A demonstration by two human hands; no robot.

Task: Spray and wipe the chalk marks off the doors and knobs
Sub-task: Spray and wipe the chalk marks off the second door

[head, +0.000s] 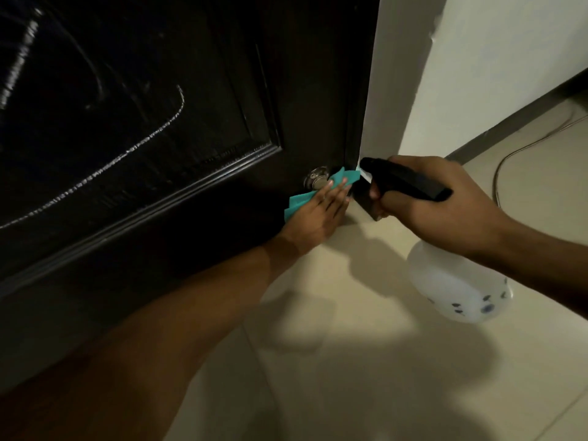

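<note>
Your left hand presses a teal cloth flat against the dark door, fingers straight and laid over the fabric just at four o'clock from the metal knob, which sits near the door's edge. Your right hand is wrapped round the black head of the spray bottle, its nozzle aimed at nine o'clock toward the knob; a finger appears to sit on the trigger, though shadow makes that hard to confirm. The translucent bottle body hangs at five o'clock from that hand, over the pale tiled floor. A long chalk line curves across the door panel from ten o'clock of the knob, unwiped, with fainter smears higher up. The cloth looks thin and limp, likely to bunch unless your palm keeps it spread; cup it round the knob rather than pinching a corner. The bottle is probably light plastic, heavier if filled, and best held at the neck as now. The knob's polished metal may be slippery once wet.
</note>
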